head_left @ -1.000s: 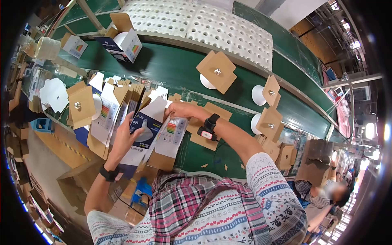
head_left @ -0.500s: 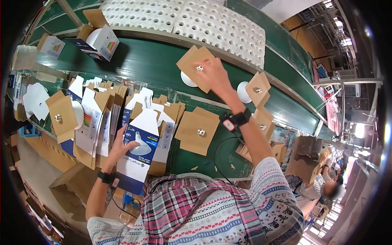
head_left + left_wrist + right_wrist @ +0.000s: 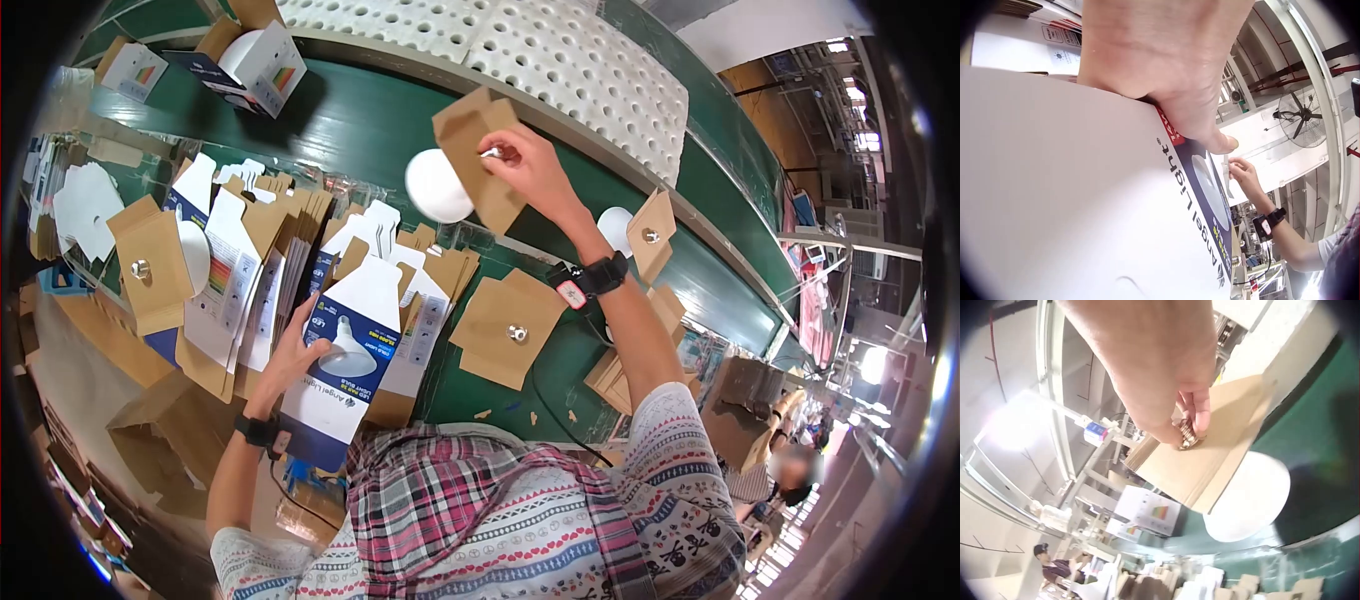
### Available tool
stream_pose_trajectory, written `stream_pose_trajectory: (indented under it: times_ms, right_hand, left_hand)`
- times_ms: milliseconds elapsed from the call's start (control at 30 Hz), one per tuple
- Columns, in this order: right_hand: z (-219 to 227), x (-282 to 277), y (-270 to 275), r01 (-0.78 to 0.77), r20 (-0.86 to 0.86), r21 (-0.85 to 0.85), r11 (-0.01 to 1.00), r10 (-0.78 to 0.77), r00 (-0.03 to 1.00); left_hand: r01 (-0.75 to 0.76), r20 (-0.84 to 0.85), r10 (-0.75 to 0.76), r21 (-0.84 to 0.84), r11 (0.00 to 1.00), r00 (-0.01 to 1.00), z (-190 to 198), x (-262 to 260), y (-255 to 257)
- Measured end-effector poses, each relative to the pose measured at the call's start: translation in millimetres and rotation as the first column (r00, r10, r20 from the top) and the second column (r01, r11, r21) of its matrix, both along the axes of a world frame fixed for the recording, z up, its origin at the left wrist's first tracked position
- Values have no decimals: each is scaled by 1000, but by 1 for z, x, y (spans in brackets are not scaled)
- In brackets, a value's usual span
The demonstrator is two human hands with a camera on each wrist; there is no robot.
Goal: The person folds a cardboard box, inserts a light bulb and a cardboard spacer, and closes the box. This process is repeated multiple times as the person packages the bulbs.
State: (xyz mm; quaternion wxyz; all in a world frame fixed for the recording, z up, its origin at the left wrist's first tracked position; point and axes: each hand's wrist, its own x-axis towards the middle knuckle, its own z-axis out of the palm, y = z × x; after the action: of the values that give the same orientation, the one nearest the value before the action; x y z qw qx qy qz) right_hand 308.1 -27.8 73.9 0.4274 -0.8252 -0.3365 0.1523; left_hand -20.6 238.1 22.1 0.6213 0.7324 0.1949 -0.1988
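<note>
My left hand [image 3: 290,362] grips a blue and white bulb carton [image 3: 345,365] by its side, thumb across the printed front; its white top flap stands up. In the left wrist view the carton [image 3: 1085,187] fills the lower left, the thumb on its edge. With my right hand [image 3: 535,175] I pinch the metal screw base of a bulb that pokes through a brown cardboard insert [image 3: 468,165]. The bulb's white dome [image 3: 437,187] hangs tilted on the insert's far side. In the right wrist view the fingers close round the threaded base [image 3: 1188,432], above the insert [image 3: 1216,450].
Folded cartons [image 3: 235,260] stand in rows left of my left hand. Another insert with a bulb [image 3: 505,328] lies on the green surface, and one [image 3: 652,236] stands right. Open boxes [image 3: 270,70] stand at the back left, beside white perforated foam [image 3: 590,80].
My right hand has gone from the cartons to the bulb on the belt and raised it, tilting the insert. My left hand has drawn one carton out in front of the row.
</note>
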Motion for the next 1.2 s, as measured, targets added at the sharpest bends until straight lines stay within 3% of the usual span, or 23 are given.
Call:
stream_pose_trajectory:
  times_ms: [100,200,300,433,533,667,767,867,933,1033,1133,1200]
  right_hand:
    - [-13,-5,30,-124,-202,97,988,142,969]
    - [-33,-13,57,-321,-251,126,939,343,905]
    - [-36,-23,75,-353,-582,155,923,374,722]
    - [-63,-34,92,-495,-652,192,848,487,581]
    - [-77,-55,100,-486,-762,233,843,468,447]
    - [-91,-52,105,-480,-786,279,832,485,383]
    - [-95,-39,111,-433,-856,251,866,407,318]
    - [-96,-56,121,-595,-755,231,770,528,390]
    - [-91,-60,114,-562,-778,214,799,487,396]
    - [-80,-58,98,-536,-818,161,829,416,398]
    - [-75,-62,87,-519,-841,133,844,373,391]
    - [-83,-72,94,-594,-754,168,787,490,437]
  left_hand:
    - [-5,13,5,-16,1000,1000,-9,-2,3]
    - [-27,17,28,-53,998,999,-6,-1,7]
    - [-49,7,49,-27,998,999,-2,0,4]
    - [-51,-16,50,-81,995,999,-1,1,8]
    - [-82,-18,81,-98,992,997,-1,2,10]
    - [-110,-54,105,-104,989,993,-4,1,16]
    - [-66,-35,63,-84,994,997,-2,3,12]
    - [-79,-1,80,-109,991,997,-1,3,10]
    - [-122,37,129,-147,982,991,-9,0,10]
    - [-52,15,52,-25,998,999,-7,2,9]
    - [-59,61,59,-8,998,996,-9,0,10]
    - [20,102,-33,124,992,994,-20,-3,9]
